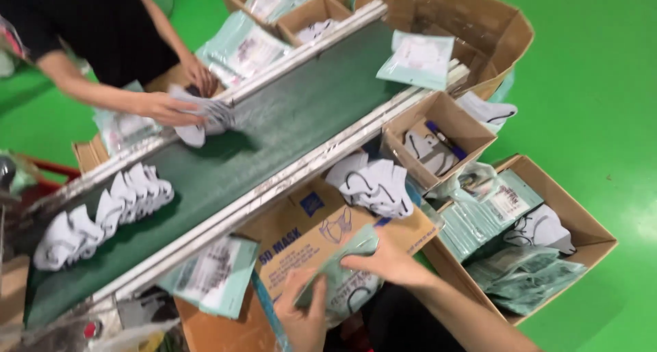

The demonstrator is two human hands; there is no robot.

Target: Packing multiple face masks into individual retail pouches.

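Two hands grip one pouch [342,277]: soft, glossy, pale-green plastic, long axis slanting up-right. Left hand [304,311] clasps its lower end, right hand [387,259] pinches the upper edge, just below a flat brown cardboard box [308,232].

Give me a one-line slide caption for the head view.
Both hands, left hand and right hand, hold a pale green mask pouch beside the green conveyor belt.

My left hand [301,318] and right hand [387,259] grip a pale green plastic mask pouch [342,273] at lower centre, on the brown cardboard box [308,229]; the dark green conveyor belt [274,140] runs behind it.
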